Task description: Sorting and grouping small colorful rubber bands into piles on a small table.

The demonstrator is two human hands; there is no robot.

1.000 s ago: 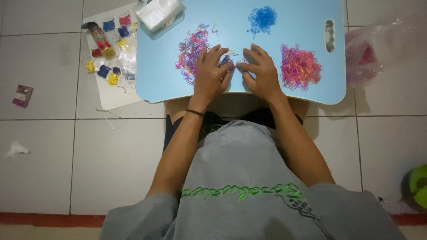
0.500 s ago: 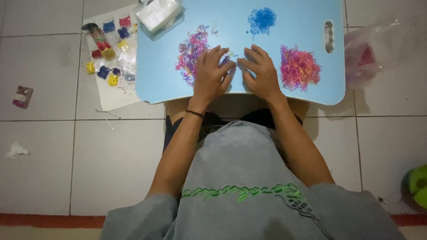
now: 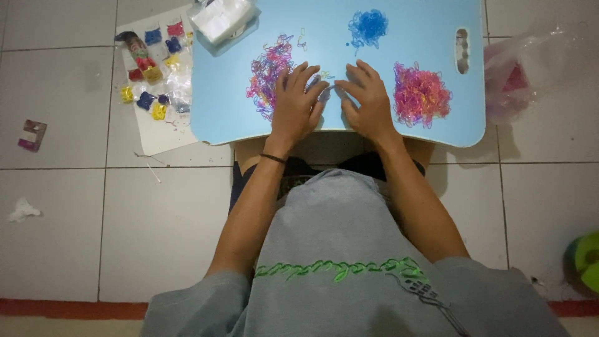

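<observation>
My left hand and my right hand rest palm-down, side by side, on a light blue lap table. Their fingertips meet over a few small loose rubber bands between them; whether either hand pinches one is hidden. A mixed pink and purple pile of bands lies just left of my left hand. To the right of my right hand sits a pink and orange pile, and a blue pile lies at the table's far side.
A clear bag of white packets sits on the table's far left corner. A white sheet with small red, blue and yellow packets lies on the tiled floor to the left. A clear plastic bag lies right; a green object sits lower right.
</observation>
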